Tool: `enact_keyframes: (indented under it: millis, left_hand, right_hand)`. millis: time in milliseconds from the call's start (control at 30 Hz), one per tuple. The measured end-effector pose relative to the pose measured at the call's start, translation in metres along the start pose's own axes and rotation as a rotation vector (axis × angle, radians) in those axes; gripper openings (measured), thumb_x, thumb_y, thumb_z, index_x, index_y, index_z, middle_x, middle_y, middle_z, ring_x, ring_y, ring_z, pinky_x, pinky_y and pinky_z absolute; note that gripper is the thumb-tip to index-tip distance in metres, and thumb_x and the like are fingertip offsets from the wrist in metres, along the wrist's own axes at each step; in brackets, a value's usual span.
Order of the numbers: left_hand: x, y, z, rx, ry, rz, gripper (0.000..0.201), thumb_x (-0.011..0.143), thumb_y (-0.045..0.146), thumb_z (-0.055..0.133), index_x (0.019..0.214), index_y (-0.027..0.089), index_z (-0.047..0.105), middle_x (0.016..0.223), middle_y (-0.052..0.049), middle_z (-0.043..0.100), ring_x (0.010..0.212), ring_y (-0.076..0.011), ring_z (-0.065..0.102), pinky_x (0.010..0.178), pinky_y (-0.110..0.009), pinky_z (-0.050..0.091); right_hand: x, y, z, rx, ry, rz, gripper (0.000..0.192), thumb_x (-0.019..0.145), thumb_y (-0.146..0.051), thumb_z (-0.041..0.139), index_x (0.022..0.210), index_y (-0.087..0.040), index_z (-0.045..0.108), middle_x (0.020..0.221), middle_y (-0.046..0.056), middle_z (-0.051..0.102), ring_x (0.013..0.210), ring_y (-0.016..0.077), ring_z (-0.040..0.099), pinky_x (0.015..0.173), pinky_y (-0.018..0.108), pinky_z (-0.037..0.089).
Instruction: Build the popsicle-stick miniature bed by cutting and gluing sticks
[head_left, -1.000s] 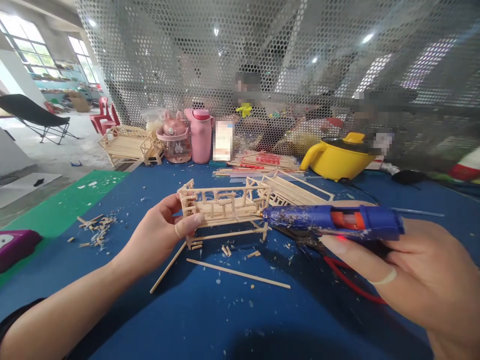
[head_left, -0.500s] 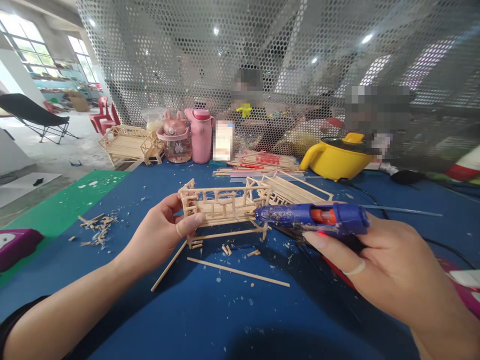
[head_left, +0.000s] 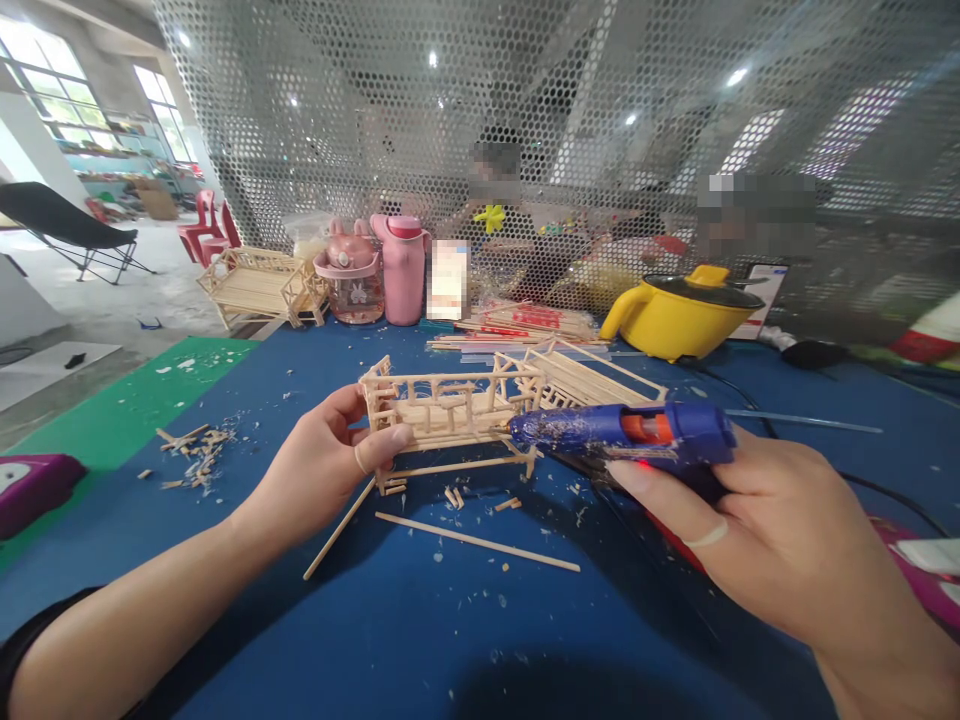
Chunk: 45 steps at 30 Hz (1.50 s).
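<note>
- Within the bench [head_left: 337, 640] edges, my left hand [head_left: 326, 455] grips the stick frame [head_left: 442, 432], probably for steadiness.
- My right hand [head_left: 784, 530] holds the glue gun [head_left: 574, 428] sideways, perhaps for reach.

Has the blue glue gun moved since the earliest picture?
Yes, the glue gun moved left: its rear end, earlier beyond the right edge of the yellow pot, is now left of it.

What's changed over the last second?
The right hand has moved left with the glue gun, bringing its tip further along the stick frame. Nothing was taken up or let go. The left hand still grips the frame's left end; the yellow pot hasn't moved.
</note>
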<state>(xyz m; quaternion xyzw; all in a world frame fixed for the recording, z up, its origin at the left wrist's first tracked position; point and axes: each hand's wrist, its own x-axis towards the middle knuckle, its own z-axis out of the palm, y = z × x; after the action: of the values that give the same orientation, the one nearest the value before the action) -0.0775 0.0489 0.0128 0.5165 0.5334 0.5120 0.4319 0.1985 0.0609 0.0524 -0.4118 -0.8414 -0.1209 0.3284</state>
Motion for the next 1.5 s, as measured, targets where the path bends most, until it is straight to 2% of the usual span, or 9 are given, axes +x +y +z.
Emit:
enact_keyframes:
  millis: [233,500,700,900,1033,1167,1267,1367,1500]
  left_hand:
    - [0.000,-0.001,-0.001,-0.003,0.015,-0.003,0.037,0.067,0.032,0.072,0.100,0.020,0.061,0.074,0.001,0.066,0.056,-0.0118,0.057,0.053,-0.022,0.045]
    - [0.001,-0.003,-0.002,-0.005,0.013,0.001,0.037,0.067,0.034,0.073,0.100,0.020,0.061,0.076,0.000,0.066,0.060,-0.0131,0.059,0.054,-0.022,0.046]
    - [0.000,-0.002,-0.001,-0.002,0.014,0.002,0.036,0.067,0.034,0.073,0.098,0.020,0.061,0.073,0.002,0.064,0.059,-0.0118,0.058,0.054,-0.021,0.046]
    - [0.000,-0.002,-0.002,0.004,0.004,0.007,0.038,0.068,0.034,0.072,0.101,0.020,0.060,0.069,0.002,0.063,0.058,-0.0129,0.058,0.055,-0.023,0.046]
    - [0.002,-0.002,-0.002,-0.001,-0.004,0.009,0.037,0.069,0.035,0.071,0.101,0.020,0.060,0.068,0.002,0.063,0.055,-0.0121,0.056,0.054,-0.023,0.045]
    - [0.002,-0.003,-0.003,-0.014,0.001,0.011,0.038,0.067,0.034,0.073,0.099,0.019,0.060,0.068,0.003,0.062,0.054,-0.0111,0.054,0.054,-0.023,0.045]
    - [0.001,-0.003,-0.003,-0.033,-0.005,0.005,0.038,0.067,0.034,0.073,0.099,0.019,0.060,0.072,0.002,0.062,0.056,-0.0106,0.053,0.053,-0.021,0.045]
    - [0.000,-0.002,-0.003,-0.081,0.004,-0.015,0.037,0.069,0.035,0.072,0.101,0.018,0.060,0.069,0.002,0.059,0.056,-0.0096,0.052,0.051,-0.019,0.043]
    - [0.002,0.001,-0.006,-0.308,0.023,-0.119,0.037,0.070,0.035,0.072,0.099,0.017,0.061,0.070,0.003,0.053,0.051,-0.0046,0.045,0.046,-0.014,0.039]
  right_hand:
    - [-0.002,0.002,-0.001,-0.007,0.028,0.038,0.027,0.083,-0.047,0.051,0.088,-0.026,0.066,0.061,-0.002,0.066,0.048,0.0167,0.060,0.049,0.026,0.047]
    - [-0.002,0.008,-0.003,-0.056,0.052,0.035,0.028,0.082,-0.049,0.050,0.086,-0.026,0.064,0.065,-0.001,0.069,0.051,0.0173,0.062,0.047,0.026,0.046]
    - [-0.002,0.008,-0.003,-0.102,0.009,0.023,0.024,0.082,-0.045,0.051,0.086,-0.025,0.063,0.067,0.001,0.070,0.055,0.0193,0.064,0.048,0.026,0.046]
    - [-0.001,0.012,-0.010,-0.008,0.001,0.037,0.022,0.080,-0.043,0.055,0.085,-0.026,0.067,0.069,0.000,0.071,0.058,0.0197,0.065,0.054,0.028,0.050]
    - [0.002,0.021,-0.008,0.207,0.074,0.188,0.019,0.077,-0.040,0.060,0.080,-0.025,0.070,0.077,0.001,0.073,0.068,0.0226,0.067,0.061,0.033,0.053]
    - [0.005,0.030,-0.002,0.357,0.187,0.332,0.019,0.074,-0.036,0.061,0.066,-0.021,0.067,0.070,0.002,0.071,0.071,0.0217,0.067,0.069,0.034,0.053]
    - [0.003,0.030,0.002,0.338,0.133,0.250,0.014,0.075,-0.034,0.062,0.077,-0.022,0.070,0.075,0.001,0.071,0.074,0.0205,0.067,0.071,0.032,0.053]
    - [-0.002,0.023,0.005,0.259,0.079,0.106,0.022,0.074,-0.032,0.064,0.096,-0.026,0.067,0.083,-0.001,0.072,0.075,0.0186,0.067,0.070,0.028,0.053]
    - [-0.008,0.012,0.007,0.294,0.209,0.097,0.028,0.074,-0.028,0.066,0.102,-0.028,0.064,0.089,0.000,0.071,0.079,0.0194,0.067,0.072,0.028,0.054]
